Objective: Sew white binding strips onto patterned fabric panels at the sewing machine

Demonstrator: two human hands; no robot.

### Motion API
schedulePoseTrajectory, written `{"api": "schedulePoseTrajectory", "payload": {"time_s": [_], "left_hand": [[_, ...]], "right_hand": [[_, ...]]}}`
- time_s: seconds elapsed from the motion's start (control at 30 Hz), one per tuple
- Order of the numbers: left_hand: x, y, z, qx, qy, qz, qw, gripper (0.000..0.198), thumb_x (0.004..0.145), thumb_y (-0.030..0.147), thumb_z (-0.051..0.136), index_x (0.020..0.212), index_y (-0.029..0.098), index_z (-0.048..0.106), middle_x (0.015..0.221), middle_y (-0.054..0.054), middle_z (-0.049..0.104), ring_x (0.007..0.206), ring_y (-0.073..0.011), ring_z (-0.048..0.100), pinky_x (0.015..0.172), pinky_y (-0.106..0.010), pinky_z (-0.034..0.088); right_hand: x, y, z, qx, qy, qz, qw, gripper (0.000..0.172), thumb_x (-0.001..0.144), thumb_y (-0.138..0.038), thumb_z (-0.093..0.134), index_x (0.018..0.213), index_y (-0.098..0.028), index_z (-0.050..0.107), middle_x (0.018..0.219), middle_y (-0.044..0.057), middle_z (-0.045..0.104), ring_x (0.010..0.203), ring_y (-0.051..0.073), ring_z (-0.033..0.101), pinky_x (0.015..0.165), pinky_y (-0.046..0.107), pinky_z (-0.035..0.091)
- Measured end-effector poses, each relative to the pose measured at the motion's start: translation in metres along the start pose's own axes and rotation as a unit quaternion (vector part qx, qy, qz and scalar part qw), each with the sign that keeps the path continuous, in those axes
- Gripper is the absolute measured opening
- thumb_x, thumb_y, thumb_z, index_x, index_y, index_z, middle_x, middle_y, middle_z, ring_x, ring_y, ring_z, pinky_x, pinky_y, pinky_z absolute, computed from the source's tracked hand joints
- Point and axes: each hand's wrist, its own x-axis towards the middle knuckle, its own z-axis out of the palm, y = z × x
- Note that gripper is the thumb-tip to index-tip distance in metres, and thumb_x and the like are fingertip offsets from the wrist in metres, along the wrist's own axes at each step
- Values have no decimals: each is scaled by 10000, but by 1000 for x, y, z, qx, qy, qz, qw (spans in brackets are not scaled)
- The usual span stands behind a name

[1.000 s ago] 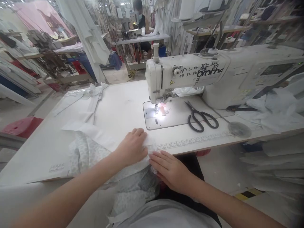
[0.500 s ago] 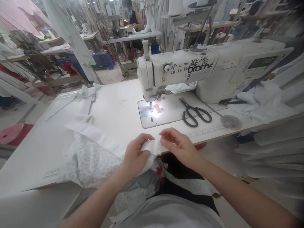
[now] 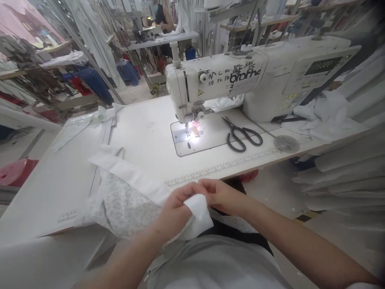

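My left hand is closed on the white band of a grey-and-white spotted fabric piece, which trails leftward over the table edge. Fingers of my right hand are pinched together against the left fingertips at the same white end, whose flap folds down toward my lap. Both hands are at the table's front edge, below a printed measuring tape. The white sewing machine stands beyond them, its needle area lit. What lies between the fingertips is hidden.
Black scissors lie on the table right of the needle plate. Crumpled white fabric sits at the right end. Narrow cloth pieces lie at the back left. A person sits at another machine behind.
Both hands have come down toward my lap and closer together, and the white end has been folded over downward. The view has tilted slightly, uncovering more of the measuring tape.
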Motion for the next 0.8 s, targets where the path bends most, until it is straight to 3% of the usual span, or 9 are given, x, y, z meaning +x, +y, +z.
{"api": "schedulePoseTrajectory", "payload": {"time_s": [0.1,0.23,0.33,0.37,0.43,0.5,0.63,0.7,0.8], "left_hand": [[6,-2,-8,37,98,73,992,28,757,171,581,776,181,599,686,20,576,574,-77,498,533,-173,390],[11,-2,-23,107,171,119,972,194,676,55,567,801,195,618,723,31,585,638,-91,510,566,-175,392],[5,-4,-25,56,118,70,989,127,665,95,634,760,179,623,694,22,558,632,-95,494,564,-184,381],[1,-5,-23,12,76,49,996,81,669,144,665,728,170,617,685,16,540,624,-96,483,557,-189,374],[-7,-9,-19,-74,-10,9,997,174,680,272,706,648,145,591,673,2,499,613,-97,458,551,-200,361],[-15,-14,-15,-136,-58,-31,989,311,696,379,703,583,126,562,651,-2,458,581,-85,421,535,-201,342],[-24,-23,-16,-184,-8,-78,980,303,725,401,684,648,120,605,625,-9,487,561,-84,437,537,-198,352],[-24,-24,-18,-189,19,-86,978,264,729,382,684,715,126,618,642,-19,529,578,-99,478,547,-202,374],[-22,-22,-21,-136,-1,-78,988,274,748,414,653,825,154,609,649,-4,543,553,-95,490,528,-198,378]], "right_hand": [[-2,9,4,-14,45,-57,997,355,744,-489,670,731,-159,539,652,-28,522,603,98,467,583,218,367],[-10,10,22,-93,79,-100,988,322,809,-470,602,725,-171,517,660,-36,465,603,98,425,568,214,349],[-10,8,26,-195,196,-169,946,378,899,-462,439,636,-194,394,575,-58,334,513,90,330,484,208,297],[-8,8,24,-266,227,-202,915,392,915,-446,398,612,-202,346,556,-61,301,496,92,309,469,212,281],[-3,12,17,-413,243,-257,839,404,913,-394,387,572,-209,274,522,-62,265,475,96,285,460,226,258],[0,19,9,-493,216,-280,795,397,892,-347,409,549,-209,266,502,-59,276,465,100,289,465,239,256],[-10,17,3,-509,190,-293,787,224,899,-279,408,694,-204,458,640,-12,457,587,138,448,556,257,374],[-20,8,7,-536,130,-332,765,116,889,-291,456,912,-205,530,870,49,541,788,182,527,694,304,447],[-30,-9,18,-573,-10,-373,730,178,890,-240,463,1053,-231,533,1115,81,537,1019,213,518,857,355,449]]}}
